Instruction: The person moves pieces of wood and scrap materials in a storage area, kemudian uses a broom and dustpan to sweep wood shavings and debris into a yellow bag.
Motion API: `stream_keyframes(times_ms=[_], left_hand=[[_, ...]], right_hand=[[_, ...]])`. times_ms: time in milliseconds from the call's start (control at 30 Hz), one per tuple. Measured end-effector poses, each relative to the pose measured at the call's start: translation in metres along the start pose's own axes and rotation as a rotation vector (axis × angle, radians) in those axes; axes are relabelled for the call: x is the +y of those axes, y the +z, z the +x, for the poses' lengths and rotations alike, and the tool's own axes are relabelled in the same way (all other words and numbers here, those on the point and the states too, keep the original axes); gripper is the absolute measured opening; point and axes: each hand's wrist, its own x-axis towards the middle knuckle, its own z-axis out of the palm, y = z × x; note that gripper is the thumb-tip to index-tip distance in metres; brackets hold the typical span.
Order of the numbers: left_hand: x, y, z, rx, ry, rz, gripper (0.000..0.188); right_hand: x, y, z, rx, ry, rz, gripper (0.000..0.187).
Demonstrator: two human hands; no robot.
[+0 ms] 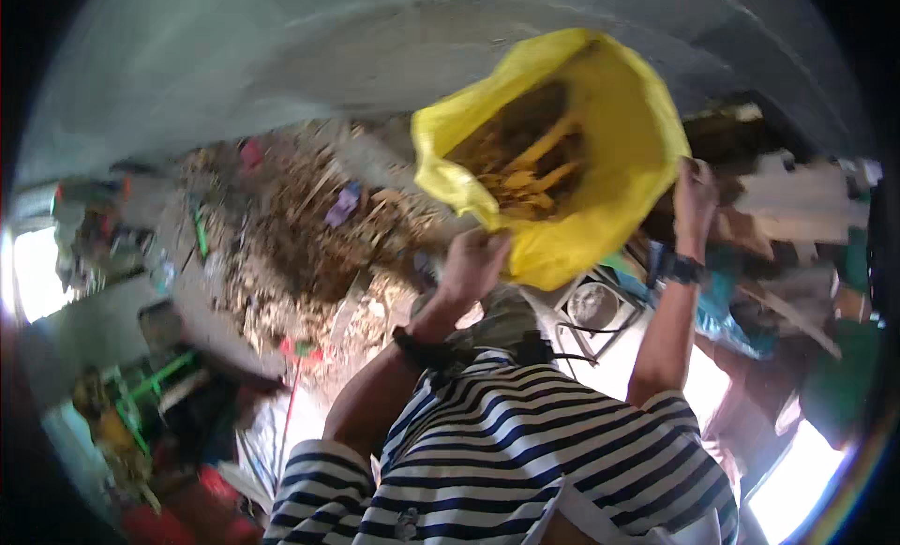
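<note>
Between my hands hangs a large yellow sack (633, 161), its wide mouth tilted toward me. Wood scraps (534, 179) lie inside it, long splinters among smaller brown bits. My left hand (473, 264) is closed on the near left part of the rim. At the right side of the rim, my right hand (695, 194) grips the edge, higher up than the left. The bottom of the sack is hidden. To its left, a heap of wood chips and debris (291, 236) covers the floor, with a purple scrap (344, 204) on top.
A grey wall (309, 67) rises behind the sack. On the right stand wooden boards (797, 203) and a blue plastic sheet (722, 315). Below the sack is a stool-like frame (595, 306) with a round top. Green-framed items (155, 386) sit at the lower left.
</note>
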Motion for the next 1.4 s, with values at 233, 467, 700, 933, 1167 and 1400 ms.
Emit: stream_keyframes(times_ms=[233, 467, 700, 933, 1167, 1400], left_hand=[[0.010, -0.010, -0.023, -0.010, 0.185, 0.193, 0.023], [0.012, -0.023, -0.050, 0.093, 0.476, 0.058, 0.012], [-0.080, -0.115, -0.103, 0.067, 0.385, 0.124, 0.019], [-0.338, -0.215, -0.196, 0.343, 0.122, 0.194, 0.029], [-0.632, -0.251, -0.424, 0.896, -0.662, -0.113, 0.031], [-0.579, -0.150, -0.531, 0.708, -0.764, -0.242, 0.019]], right_hand=[[-0.108, -0.014, -0.115, -0.546, -0.503, 0.049, 0.038], [-0.083, 0.031, -0.189, -0.785, -0.819, -0.244, 0.024], [-0.102, 0.025, -0.228, -0.740, -0.563, -0.582, 0.022], [-0.139, 0.008, -0.300, -0.257, -0.832, -0.100, 0.024], [-0.172, 0.036, -0.387, -0.741, -0.938, 0.063, 0.020], [-0.125, 0.052, -0.412, -1.070, -1.022, 0.013, 0.028]])
